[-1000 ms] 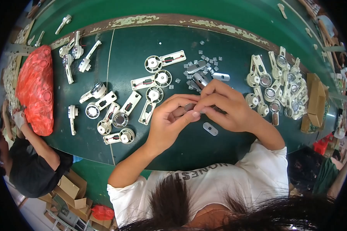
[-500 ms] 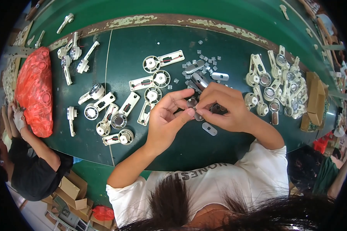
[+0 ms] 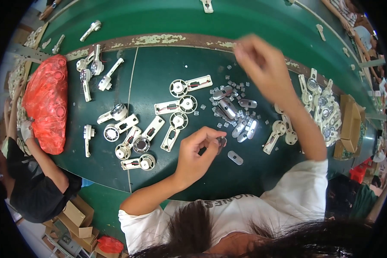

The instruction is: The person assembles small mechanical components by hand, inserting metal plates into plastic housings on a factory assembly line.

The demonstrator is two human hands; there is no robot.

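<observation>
My left hand [image 3: 198, 154] is closed, thumb and index finger pinching a small dark grey part [image 3: 221, 143] above the green table. My right hand [image 3: 264, 64] is raised near the table's far edge, apart from the left; motion blur hides whether its fingers hold anything. Between the two hands lie several silver oval covers [image 3: 227, 107] and many small clear plastic pieces [image 3: 241, 117]. A single silver cover [image 3: 235, 158] sits nearer to me, right of my left hand. White fan bodies [image 3: 187, 104] with round open housings and red wires lie to the left.
More white fan parts [image 3: 142, 143] are spread at left; a heap [image 3: 324, 107] lies at right beside an open cardboard box [image 3: 351, 122]. A red plastic bag [image 3: 47, 107] stands at the left edge, near another person's gloved hand [image 3: 27, 130]. Beyond the worn ledge runs a green surface [image 3: 167, 19].
My right hand has left my left hand and swung up and away toward the far edge. The left keeps its pinch. The whole view has shifted slightly.
</observation>
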